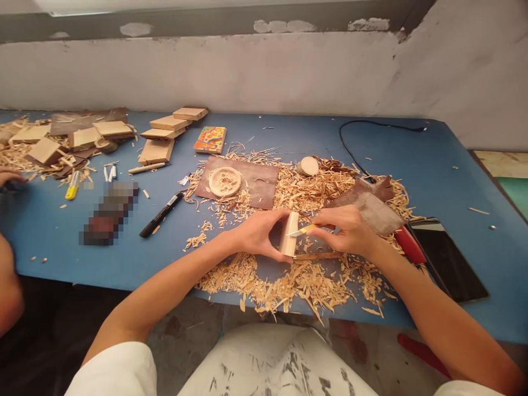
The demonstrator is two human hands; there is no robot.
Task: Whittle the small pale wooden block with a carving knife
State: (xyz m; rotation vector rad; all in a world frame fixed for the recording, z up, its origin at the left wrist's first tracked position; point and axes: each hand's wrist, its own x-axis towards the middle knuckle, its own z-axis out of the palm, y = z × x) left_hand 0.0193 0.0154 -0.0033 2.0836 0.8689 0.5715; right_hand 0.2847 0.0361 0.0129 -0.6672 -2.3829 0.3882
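My left hand (264, 234) grips a pale wooden block (289, 236) at its two ends, thumb at the near end and fingers at the far end. The block stands on its edge. In my right hand (346, 228) is a small yellow-handled utility knife (303, 230), its blade lying against the block's face. Below the block, a thin wooden-handled tool (317, 256) rests on the table. Wood shavings (284, 286) are spread all around both hands. Behind them, a round carved wooden piece (225, 181) sits on brown sandpaper (264, 181).
A round wood slice (308, 166) stands in the shavings. At right lie a phone (449, 261), a red object (410, 246) and a black cable (350, 146). Leftward are a black marker (160, 214), stacked wood blocks (157, 151) and another yellow knife (72, 187). Another person's arm (8, 286) shows at the left edge.
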